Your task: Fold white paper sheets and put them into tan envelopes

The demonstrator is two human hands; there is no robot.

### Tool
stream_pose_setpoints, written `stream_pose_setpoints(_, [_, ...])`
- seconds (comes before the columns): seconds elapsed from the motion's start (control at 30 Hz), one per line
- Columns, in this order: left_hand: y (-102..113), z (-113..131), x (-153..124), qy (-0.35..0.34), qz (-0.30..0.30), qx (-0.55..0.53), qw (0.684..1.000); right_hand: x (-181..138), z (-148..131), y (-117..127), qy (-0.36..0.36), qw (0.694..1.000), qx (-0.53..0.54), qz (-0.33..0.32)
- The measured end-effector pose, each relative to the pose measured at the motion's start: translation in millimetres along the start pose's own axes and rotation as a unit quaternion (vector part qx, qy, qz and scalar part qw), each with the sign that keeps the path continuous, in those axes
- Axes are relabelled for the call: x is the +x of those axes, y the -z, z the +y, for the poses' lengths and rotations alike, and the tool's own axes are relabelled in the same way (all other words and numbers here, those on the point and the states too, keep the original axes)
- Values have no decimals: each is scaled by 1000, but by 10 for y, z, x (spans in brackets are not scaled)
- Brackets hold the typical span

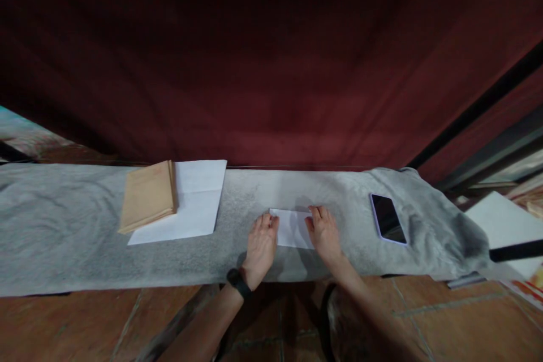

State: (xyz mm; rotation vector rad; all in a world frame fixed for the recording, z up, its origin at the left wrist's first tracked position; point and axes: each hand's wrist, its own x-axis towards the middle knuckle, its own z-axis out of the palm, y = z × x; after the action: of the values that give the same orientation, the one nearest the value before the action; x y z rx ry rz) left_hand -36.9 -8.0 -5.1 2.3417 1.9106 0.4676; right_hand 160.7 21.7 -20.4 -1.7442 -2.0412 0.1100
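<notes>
Two hands: our left hand (261, 241) and right hand (326, 235) rest on opposite short ends of the small white paper (294, 229), fingers curled and close together; whether the thumbs pinch or merely press, we cannot tell.
Paper's place: flat on the grey-draped table (242, 192), about midway between its far and near edges.
Paper handling: we would do best to hold both corners level, press evenly and smooth outward, since soft cloth beneath probably gives little backing.
Near edge: our forearms cross it, so low wrists could drag the drape.
Left room: bare cloth reaches to the large white sheet (199, 203), partly under the kraft-paper stack (148, 192).
Right room: bare cloth reaches to the lilac-edged phone (389, 219), well apart.
</notes>
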Motion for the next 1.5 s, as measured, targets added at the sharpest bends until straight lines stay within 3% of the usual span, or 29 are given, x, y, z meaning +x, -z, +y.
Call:
stream_pose_setpoints(0.13, [-183,110,-92,-95,21,35,995,-125,-252,-136,100,988,113,-13])
stream_pose_setpoints(0.2, [-286,144,-138,-113,13,51,992,-233,-364,-208,119,988,91,-38])
stream_pose_setpoints(0.33, [-376,159,-188,-104,-2,62,993,-395,-389,-245,143,988,-9,-50])
stream_pose_setpoints(0.53, [-324,144,-197,-76,-1,33,997,-461,-152,-183,160,983,-76,-46])
stream_pose_setpoints(1.03, [-305,195,-216,-13,-14,34,999,-570,199,-119,112,988,-99,26])
stream_pose_setpoints(1.2, [-299,225,-200,-9,-18,30,999,-422,60,-82,72,994,-79,30])
stream_pose_setpoints(1.37, [-262,240,-184,-10,-18,22,1000,-321,-201,-175,133,990,-38,-14])
stream_pose_setpoints(1.5, [-247,262,-181,-13,-28,50,998,-349,-231,-259,161,984,-62,-42])
